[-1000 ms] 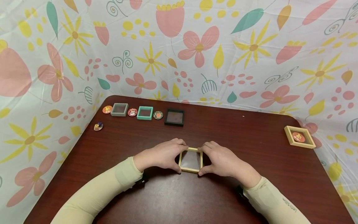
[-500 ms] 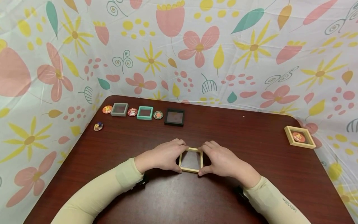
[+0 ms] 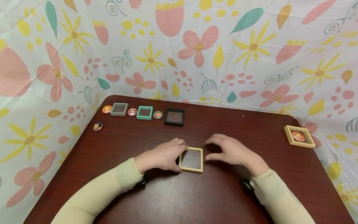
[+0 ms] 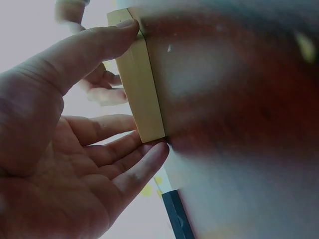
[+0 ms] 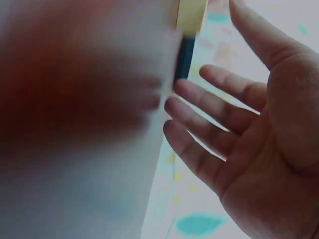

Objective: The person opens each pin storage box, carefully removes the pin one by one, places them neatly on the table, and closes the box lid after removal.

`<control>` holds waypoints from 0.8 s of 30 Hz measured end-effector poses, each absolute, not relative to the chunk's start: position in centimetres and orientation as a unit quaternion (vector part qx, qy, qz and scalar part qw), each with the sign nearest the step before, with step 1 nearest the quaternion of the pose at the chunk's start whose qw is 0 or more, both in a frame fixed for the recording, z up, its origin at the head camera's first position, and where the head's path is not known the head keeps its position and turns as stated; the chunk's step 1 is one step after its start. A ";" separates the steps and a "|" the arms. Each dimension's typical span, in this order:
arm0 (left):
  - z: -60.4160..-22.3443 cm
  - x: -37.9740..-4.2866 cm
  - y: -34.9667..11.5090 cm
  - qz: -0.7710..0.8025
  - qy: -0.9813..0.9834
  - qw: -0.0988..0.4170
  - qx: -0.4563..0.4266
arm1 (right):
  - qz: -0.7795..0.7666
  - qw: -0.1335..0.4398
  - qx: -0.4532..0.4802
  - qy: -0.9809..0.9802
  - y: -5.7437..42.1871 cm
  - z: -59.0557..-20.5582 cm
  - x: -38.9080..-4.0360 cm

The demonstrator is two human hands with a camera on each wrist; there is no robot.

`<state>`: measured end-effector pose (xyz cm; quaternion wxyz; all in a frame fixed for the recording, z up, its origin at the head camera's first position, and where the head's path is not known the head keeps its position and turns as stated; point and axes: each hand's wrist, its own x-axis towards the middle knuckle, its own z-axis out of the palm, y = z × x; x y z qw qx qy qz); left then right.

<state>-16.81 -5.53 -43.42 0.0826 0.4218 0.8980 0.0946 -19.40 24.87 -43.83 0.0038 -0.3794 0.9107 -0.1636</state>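
Observation:
In the head view a pale yellow square display frame with a clear film inside lies flat on the table. My left hand grips its left side, thumb at the near corner and fingers at the far corner. From the left wrist view, the thumb presses one end of the frame's side while fingers touch the other end. Just to the right of the frame, my right hand hovers apart from it, fingers spread from the thumb and holding nothing. The right wrist view shows its fingers relaxed beside the frame's edge.
A grey frame, a teal frame and a black frame line the back left, among several round badges. Another badge lies at the left edge. At far right sits a yellow frame containing an orange badge.
My right hand has let go of the frame's right side and moved off to the right. The left hand and the frame stay in place.

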 end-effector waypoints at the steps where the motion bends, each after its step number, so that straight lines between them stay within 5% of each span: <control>1: -43.4 -16.8 -5.6 0.094 0.898 0.083 0.421 | -0.163 -0.003 -0.361 0.918 25.6 -43.8 -19.9; 8: -43.3 -16.7 -5.7 0.097 0.899 0.086 0.418 | -0.155 -0.011 -0.187 0.970 31.7 -43.7 -23.0; 24: -43.4 -16.9 -5.6 0.089 0.899 0.081 0.422 | -0.134 -0.041 0.009 0.990 45.1 -43.6 -23.9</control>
